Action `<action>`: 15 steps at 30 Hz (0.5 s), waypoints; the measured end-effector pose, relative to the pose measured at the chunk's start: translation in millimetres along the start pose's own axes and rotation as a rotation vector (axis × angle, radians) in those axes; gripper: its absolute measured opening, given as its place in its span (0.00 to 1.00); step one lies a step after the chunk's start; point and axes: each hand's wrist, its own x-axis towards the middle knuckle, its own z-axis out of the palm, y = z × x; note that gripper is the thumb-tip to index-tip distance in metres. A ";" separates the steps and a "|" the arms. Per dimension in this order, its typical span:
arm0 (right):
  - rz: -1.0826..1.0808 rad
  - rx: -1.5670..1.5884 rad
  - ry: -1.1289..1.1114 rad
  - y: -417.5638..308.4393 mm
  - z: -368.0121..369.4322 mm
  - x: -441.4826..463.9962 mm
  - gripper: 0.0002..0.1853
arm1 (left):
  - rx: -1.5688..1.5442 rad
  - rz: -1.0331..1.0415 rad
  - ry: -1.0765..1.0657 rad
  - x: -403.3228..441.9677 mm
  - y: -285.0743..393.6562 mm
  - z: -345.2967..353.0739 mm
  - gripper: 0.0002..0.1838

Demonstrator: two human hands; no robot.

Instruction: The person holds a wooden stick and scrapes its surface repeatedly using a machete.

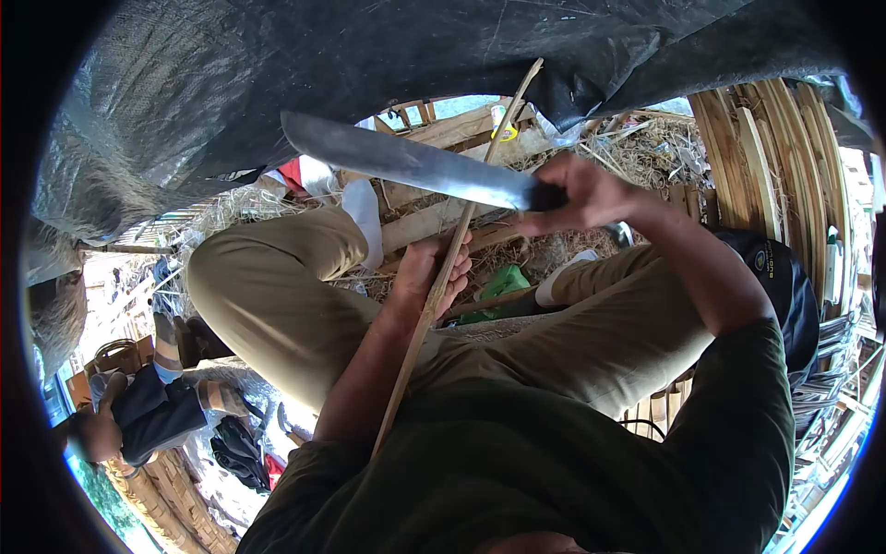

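Observation:
A long thin wooden strip [420,337] runs from my chest up past the knees, its far end near the dark tarp. My left hand [434,268] is closed around the strip at about its middle. In my right hand [581,194] is the black handle of a large knife [397,159], its wide blade pointing left. The blade crosses the strip above my left hand; whether they touch, I cannot tell.
Dark tarp [369,55] hangs across the top. Long wooden slats [771,157] stand at the right, near a black bag [771,277]. Shavings [646,152] and a green plastic piece [503,286] lie ahead. Another person [152,415] is at the lower left.

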 end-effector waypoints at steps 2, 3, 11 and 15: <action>-0.252 -0.254 0.012 13.8 -21.1 -1.6 0.25 | -0.001 0.004 -0.010 -0.5 0.2 -1.0 0.06; -0.233 -0.258 0.040 9.8 -22.6 -3.2 0.24 | 0.002 0.006 -0.006 -1.2 0.5 -0.7 0.06; -0.188 -0.358 0.220 17.3 -13.0 3.9 0.16 | 0.015 -0.078 -0.065 -2.6 8.4 3.4 0.09; -0.252 -0.548 0.307 26.7 0.0 13.2 0.12 | 0.118 -0.100 -0.127 -7.8 10.7 9.2 0.11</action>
